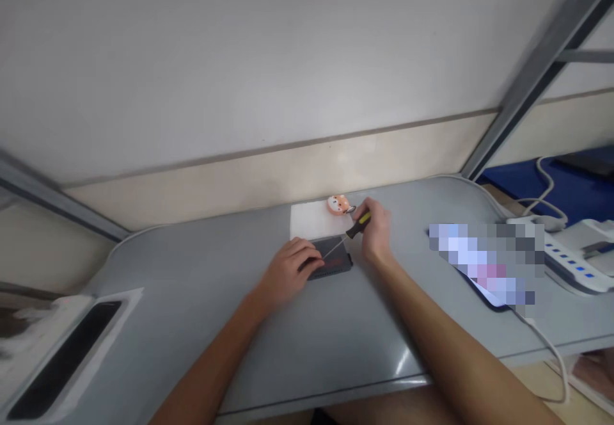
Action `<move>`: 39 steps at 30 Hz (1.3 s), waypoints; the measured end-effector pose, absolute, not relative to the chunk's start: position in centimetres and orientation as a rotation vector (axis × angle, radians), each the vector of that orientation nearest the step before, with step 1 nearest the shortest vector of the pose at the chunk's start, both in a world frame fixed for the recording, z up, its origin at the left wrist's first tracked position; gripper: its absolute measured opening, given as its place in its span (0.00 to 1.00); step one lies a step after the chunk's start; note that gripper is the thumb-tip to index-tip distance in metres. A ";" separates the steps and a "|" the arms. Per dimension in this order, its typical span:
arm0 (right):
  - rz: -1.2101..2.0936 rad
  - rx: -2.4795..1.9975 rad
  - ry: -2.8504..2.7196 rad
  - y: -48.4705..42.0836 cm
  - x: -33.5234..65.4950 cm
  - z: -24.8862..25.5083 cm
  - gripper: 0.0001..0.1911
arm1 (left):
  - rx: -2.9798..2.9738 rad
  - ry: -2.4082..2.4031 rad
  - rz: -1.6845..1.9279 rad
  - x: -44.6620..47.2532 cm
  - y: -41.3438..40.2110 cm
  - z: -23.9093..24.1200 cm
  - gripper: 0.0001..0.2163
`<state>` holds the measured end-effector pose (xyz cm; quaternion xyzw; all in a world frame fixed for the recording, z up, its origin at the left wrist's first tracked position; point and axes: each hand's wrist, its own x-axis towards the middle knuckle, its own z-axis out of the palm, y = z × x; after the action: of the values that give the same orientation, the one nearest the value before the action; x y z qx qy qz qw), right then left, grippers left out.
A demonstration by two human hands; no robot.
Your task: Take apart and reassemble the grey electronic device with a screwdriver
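Observation:
A flat dark grey box-shaped device (339, 264) lies on the grey table near the wall. My left hand (293, 265) rests over its left end, fingers bent onto it and partly hiding it. In my right hand (375, 226) is a screwdriver (355, 225) with a black and yellow handle, fingers closed round it. Its thin metal shaft slants down to the left, and the tip ends by my left fingertips; whether it touches the device I cannot tell. Behind the device lies a white sheet (309, 220), with a small orange and white animal-faced case (338, 205) on it.
To the right lies a phone (499, 300), its screen blurred out, with a white cable. Beyond it is a white power strip (570, 265). A dark flat object on white (67, 361) sits at the left. Metal posts (522, 102) flank the table (192, 297).

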<state>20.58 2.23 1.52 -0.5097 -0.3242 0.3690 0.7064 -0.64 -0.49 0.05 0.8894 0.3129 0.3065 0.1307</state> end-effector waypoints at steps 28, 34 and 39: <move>0.868 -1.130 -0.268 5.1 23.6 -0.9 0.18 | 2.326 1.391 0.654 -0.6 -0.2 1.6 0.14; 0.813 -1.215 -0.246 5.3 24.1 -1.0 0.17 | 2.389 1.222 0.540 0.0 -2.5 1.8 0.18; 0.759 -1.259 -0.299 5.3 24.5 -1.2 0.19 | 2.267 1.060 0.521 -1.4 -0.9 1.6 0.13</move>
<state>24.54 5.33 -1.24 -0.5722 -0.1358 0.3450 0.7315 -1.39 -0.93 1.57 0.8491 0.3971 0.1951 0.2885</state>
